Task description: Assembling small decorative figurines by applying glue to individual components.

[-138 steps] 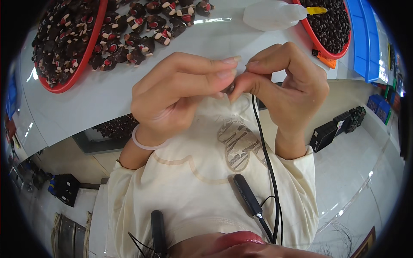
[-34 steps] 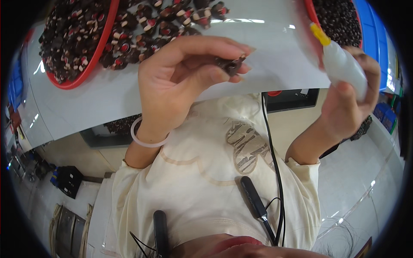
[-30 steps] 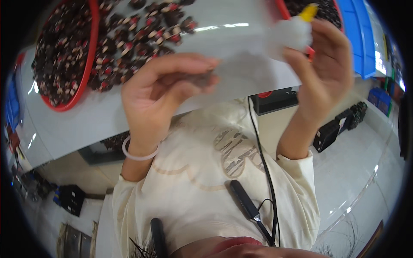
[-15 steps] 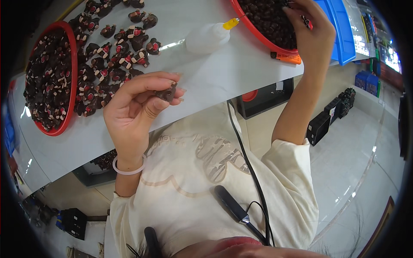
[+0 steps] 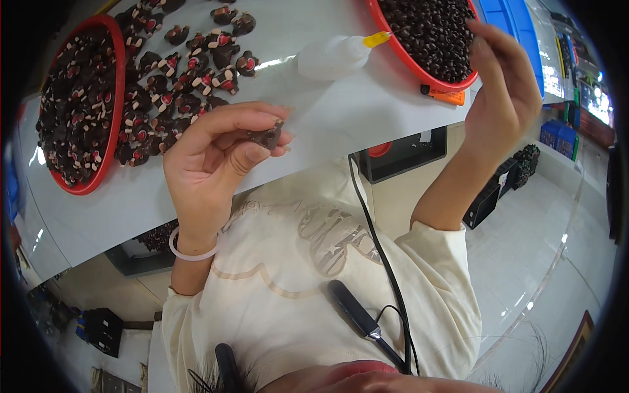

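My left hand is closed in a pinch on a small dark brown moulded piece, held up in front of the table edge. My right hand is at the right rim of a red bowl full of small glossy dark brown parts. Its thumb and finger are drawn together; whatever they hold is hidden or too small to make out. Between the hands a white squeeze bottle with a yellow needle tip lies on the table, its tip toward the bowl.
Dark brown figures with red and beige bits spread over the table's left part. A red basket heaped with similar figures stands farther left. An orange object lies by the bowl, a blue tray behind it. Below is a black bin.
My right hand has moved out from over the bowl, rightward and toward me. My left hand still pinches the brown piece. The whole view has shifted slightly.
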The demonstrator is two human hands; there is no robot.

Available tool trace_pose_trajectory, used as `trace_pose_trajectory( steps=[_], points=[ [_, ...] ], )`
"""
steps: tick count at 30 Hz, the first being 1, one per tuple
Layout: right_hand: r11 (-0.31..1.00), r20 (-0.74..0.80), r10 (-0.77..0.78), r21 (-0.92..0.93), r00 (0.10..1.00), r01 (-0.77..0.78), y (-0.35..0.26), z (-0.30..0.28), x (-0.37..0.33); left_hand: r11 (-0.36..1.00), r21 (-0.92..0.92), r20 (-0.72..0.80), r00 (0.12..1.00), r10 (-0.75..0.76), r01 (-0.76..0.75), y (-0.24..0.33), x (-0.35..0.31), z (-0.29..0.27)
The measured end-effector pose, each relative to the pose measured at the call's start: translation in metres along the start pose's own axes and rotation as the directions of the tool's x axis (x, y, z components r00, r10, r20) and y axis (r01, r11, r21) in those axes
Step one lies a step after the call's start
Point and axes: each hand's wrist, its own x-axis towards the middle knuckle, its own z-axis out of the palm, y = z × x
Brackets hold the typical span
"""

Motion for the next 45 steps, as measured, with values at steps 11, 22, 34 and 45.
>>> trace_pose_trajectory(
  steps=[11,22,34,45],
  points=[
    [0.953,0.518,-0.146,0.303,0.843,-0.022,-0.046,0.067,-0.073,0.998,0.039,-0.027,0.998,0.059,-0.058,-0.005,-0.005,-0.002],
    [0.967,0.472,-0.219,0.223,0.854,0.125,-0.046,0.076,-0.086,0.841,0.424,0.1,0.94,0.325,-0.336,-0.006,-0.01,-0.005],
    [0.995,0.486,0.034,0.068,0.873,-0.076,-0.042,0.075,-0.082,0.794,0.509,0.229,0.942,0.247,-0.332,0.019,-0.009,-0.013],
    [0.98,0.578,0.047,0.132,0.814,-0.15,-0.047,0.069,-0.08,-0.431,0.899,0.276,0.864,0.42,-0.078,0.105,0.027,-0.109]
  ],
)
